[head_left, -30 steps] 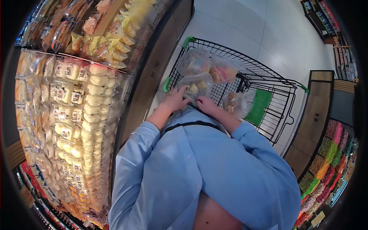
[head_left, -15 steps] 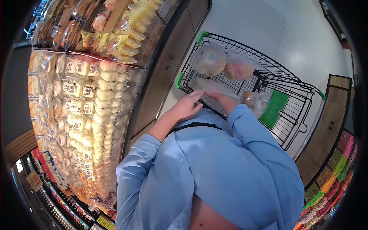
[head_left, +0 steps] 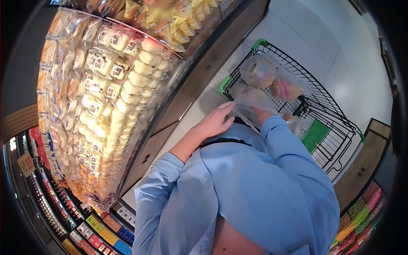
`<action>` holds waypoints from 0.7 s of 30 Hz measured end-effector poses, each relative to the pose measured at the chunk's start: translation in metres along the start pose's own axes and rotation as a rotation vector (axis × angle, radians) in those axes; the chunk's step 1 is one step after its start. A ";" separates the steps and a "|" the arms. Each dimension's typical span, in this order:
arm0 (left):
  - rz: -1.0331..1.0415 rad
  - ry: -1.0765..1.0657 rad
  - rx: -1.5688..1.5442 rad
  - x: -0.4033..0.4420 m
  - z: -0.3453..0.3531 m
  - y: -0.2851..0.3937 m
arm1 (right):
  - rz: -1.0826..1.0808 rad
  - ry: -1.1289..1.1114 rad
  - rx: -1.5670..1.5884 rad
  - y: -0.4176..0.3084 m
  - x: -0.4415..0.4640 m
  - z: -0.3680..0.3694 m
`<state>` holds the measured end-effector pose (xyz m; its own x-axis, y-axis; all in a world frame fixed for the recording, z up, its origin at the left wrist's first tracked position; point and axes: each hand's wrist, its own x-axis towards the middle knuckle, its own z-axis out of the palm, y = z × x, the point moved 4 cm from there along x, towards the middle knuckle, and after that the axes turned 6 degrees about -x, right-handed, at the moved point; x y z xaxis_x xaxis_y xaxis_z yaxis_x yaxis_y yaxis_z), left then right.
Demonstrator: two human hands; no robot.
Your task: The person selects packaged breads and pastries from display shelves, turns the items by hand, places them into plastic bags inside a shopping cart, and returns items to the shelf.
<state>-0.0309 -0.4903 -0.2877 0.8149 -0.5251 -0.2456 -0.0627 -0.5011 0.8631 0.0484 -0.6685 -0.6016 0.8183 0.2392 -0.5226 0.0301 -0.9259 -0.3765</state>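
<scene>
A clear plastic bag spreads in front of my waist, over the near side of the shopping cart. My left hand is at the bag's left edge, its fingers curved and the plastic at their tips. Inside the bag is my right hand, seen blurred through the film, so its finger positions are unclear. Just beyond, the black wire cart with green corners holds a bagged bread item, a pinkish bagged item and another clear bag by the green panel.
To my left rises a sloped display of wrapped buns, with yellow packets farther up. A wooden cabinet base runs beneath it. Another wooden counter stands right of the cart, near colourful goods.
My right hand has gone from beside my left hand into the plastic bag, which has spread open. The view has turned, shifting the cart and shelves rightward.
</scene>
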 end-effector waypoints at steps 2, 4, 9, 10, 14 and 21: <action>-0.072 0.008 0.016 0.005 -0.002 -0.022 | -0.008 0.011 0.008 0.003 0.000 -0.001; -0.135 0.020 0.034 0.009 -0.003 -0.051 | -0.026 0.037 0.019 0.005 -0.001 0.001; -0.286 0.002 0.249 0.007 0.000 -0.096 | 0.144 0.141 0.232 -0.030 -0.072 -0.063; -0.275 0.003 0.248 0.002 0.000 -0.097 | 0.138 0.174 0.273 -0.027 -0.074 -0.064; -0.350 0.046 -0.228 -0.044 -0.002 -0.114 | 0.140 0.144 0.605 -0.022 -0.098 -0.087; -0.570 0.295 -0.677 -0.156 -0.012 -0.147 | -0.092 0.217 1.309 -0.080 -0.178 -0.189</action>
<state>-0.1420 -0.3263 -0.3714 0.7384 -0.0803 -0.6695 0.6656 -0.0725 0.7428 0.0089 -0.6921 -0.3339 0.9212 0.1206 -0.3700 -0.3808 0.0829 -0.9209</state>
